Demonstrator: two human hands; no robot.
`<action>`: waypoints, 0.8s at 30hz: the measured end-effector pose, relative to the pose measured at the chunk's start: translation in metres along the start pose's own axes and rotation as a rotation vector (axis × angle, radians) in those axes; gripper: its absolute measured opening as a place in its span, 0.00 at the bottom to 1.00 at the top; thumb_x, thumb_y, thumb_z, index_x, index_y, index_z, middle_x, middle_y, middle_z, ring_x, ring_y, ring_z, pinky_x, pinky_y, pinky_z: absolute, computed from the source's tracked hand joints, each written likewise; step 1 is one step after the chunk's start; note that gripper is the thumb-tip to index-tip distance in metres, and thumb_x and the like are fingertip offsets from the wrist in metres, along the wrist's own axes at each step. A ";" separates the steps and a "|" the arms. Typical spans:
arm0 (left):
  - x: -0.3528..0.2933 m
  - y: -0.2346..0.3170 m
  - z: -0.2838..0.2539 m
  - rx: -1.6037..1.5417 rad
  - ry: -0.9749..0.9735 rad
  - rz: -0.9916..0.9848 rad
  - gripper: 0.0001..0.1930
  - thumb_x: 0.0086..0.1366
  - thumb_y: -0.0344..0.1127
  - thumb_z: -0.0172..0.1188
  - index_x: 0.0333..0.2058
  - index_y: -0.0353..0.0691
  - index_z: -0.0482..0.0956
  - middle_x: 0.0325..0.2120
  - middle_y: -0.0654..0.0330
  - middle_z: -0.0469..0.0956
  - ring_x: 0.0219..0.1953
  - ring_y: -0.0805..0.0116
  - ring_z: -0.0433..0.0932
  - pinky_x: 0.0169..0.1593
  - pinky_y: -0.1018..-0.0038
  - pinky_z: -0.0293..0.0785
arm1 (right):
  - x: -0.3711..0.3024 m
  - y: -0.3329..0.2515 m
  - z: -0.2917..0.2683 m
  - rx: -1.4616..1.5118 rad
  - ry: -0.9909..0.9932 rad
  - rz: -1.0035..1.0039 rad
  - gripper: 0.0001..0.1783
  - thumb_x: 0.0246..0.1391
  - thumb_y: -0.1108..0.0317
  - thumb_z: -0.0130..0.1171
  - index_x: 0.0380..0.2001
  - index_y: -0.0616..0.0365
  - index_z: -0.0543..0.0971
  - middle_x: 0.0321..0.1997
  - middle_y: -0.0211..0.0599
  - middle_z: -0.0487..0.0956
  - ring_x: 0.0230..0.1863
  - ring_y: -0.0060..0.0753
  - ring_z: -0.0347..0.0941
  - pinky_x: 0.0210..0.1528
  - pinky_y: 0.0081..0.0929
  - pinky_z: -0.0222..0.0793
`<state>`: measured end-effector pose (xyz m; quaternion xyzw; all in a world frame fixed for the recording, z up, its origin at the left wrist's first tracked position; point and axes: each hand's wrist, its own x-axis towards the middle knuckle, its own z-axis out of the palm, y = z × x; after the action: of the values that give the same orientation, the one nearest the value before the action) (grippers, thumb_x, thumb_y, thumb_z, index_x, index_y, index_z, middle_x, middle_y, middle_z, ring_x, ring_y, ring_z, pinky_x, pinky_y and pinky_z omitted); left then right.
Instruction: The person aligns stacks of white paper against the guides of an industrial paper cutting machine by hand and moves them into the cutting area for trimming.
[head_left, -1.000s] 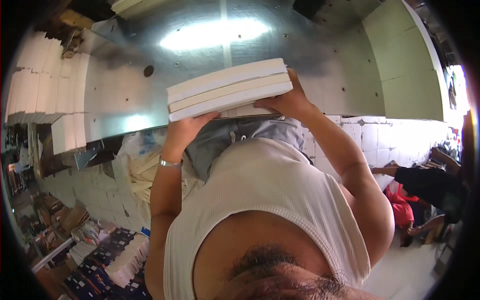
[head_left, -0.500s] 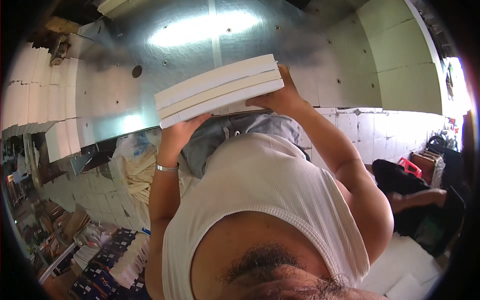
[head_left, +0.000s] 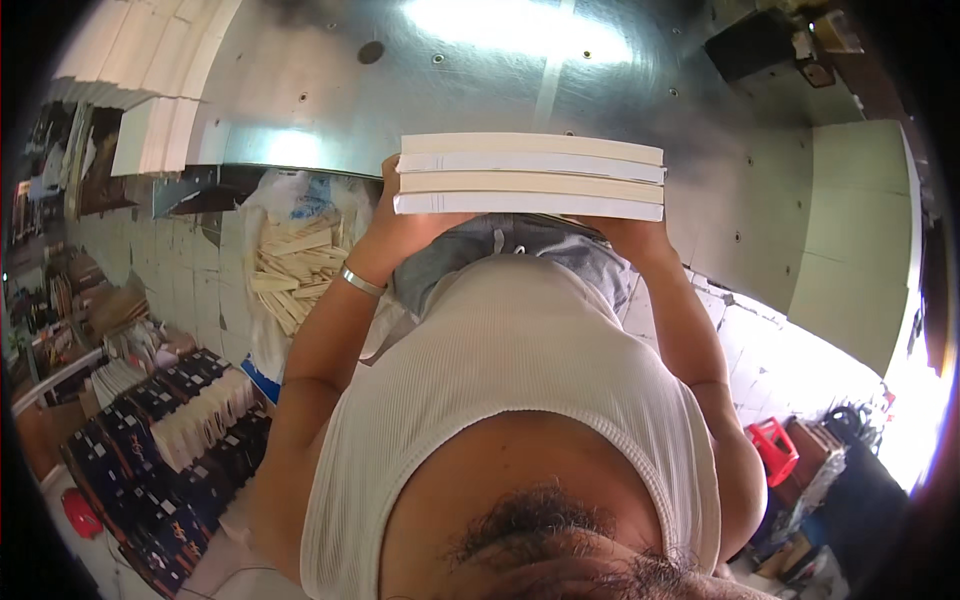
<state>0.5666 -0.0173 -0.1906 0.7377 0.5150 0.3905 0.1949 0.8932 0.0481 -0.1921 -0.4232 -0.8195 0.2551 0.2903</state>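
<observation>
White-and-cream paper stack (head_left: pixel 530 178) at twelve o'clock, near the bench (head_left: pixel 480 90), your left hand (head_left: pixel 408 226) and right hand (head_left: pixel 634 238) gripping its ends; looks like a carrying hold, so any shift calls for level pressure

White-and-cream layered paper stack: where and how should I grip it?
Probably at both ends of the long stack, left hand and right hand coming from opposite sides and supporting underneath: its flat layers lie one on another and could slide apart.
</observation>
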 end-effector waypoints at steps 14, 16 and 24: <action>-0.034 -0.008 -0.003 -0.385 0.044 -0.235 0.24 0.62 0.32 0.76 0.55 0.34 0.81 0.53 0.51 0.83 0.55 0.56 0.82 0.59 0.62 0.78 | 0.024 -0.004 -0.007 -0.185 -0.030 -0.112 0.33 0.43 0.56 0.79 0.53 0.51 0.81 0.55 0.38 0.80 0.62 0.49 0.70 0.66 0.47 0.58; -0.032 -0.010 -0.004 -0.329 -0.012 -0.247 0.25 0.61 0.31 0.77 0.55 0.34 0.81 0.52 0.53 0.84 0.54 0.59 0.82 0.59 0.64 0.78 | 0.023 -0.005 0.000 -0.153 -0.023 -0.112 0.37 0.40 0.54 0.81 0.54 0.53 0.79 0.55 0.38 0.79 0.61 0.49 0.70 0.66 0.47 0.57; -0.029 -0.005 -0.008 -0.093 0.034 -0.160 0.26 0.58 0.28 0.78 0.55 0.32 0.81 0.50 0.53 0.86 0.50 0.61 0.85 0.56 0.66 0.81 | 0.023 -0.011 -0.001 -0.190 -0.003 -0.098 0.44 0.37 0.47 0.83 0.56 0.52 0.78 0.55 0.38 0.79 0.64 0.46 0.70 0.70 0.46 0.54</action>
<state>0.5521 -0.0427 -0.2003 0.6777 0.5570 0.4094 0.2509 0.8769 0.0619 -0.1786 -0.4078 -0.8602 0.1623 0.2598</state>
